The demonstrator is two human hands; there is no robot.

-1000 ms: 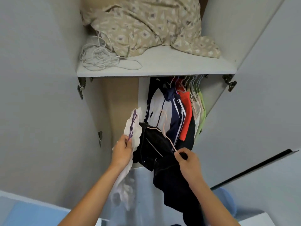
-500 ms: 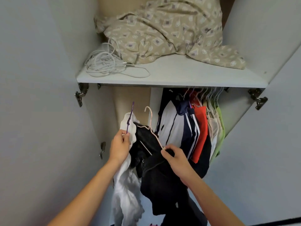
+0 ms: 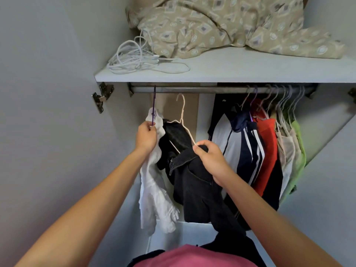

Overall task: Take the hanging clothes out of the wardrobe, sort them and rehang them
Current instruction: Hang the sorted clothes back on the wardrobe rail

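**Two hangers held under the rail**

The left hand [image 3: 146, 136] pinches the purple hanger [image 3: 153, 108] at its neck, with the white garment [image 3: 156, 191] draped below; the hook reaches the rail [image 3: 192, 89] at 12 o'clock. At 3 o'clock of it, the right hand [image 3: 211, 160] grips the pale hanger [image 3: 183, 120] and black garment [image 3: 194, 182], its hook just under the rail. Further toward 3 o'clock hang the other clothes [image 3: 260, 151]. On the shelf [image 3: 231, 74] above lie a white cable [image 3: 134, 56] and patterned bedding [image 3: 221, 24].

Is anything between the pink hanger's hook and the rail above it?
Nothing visible. The pink hanger hook sits below a bare stretch of the rail, between the purple hanger and the hung clothes further right.
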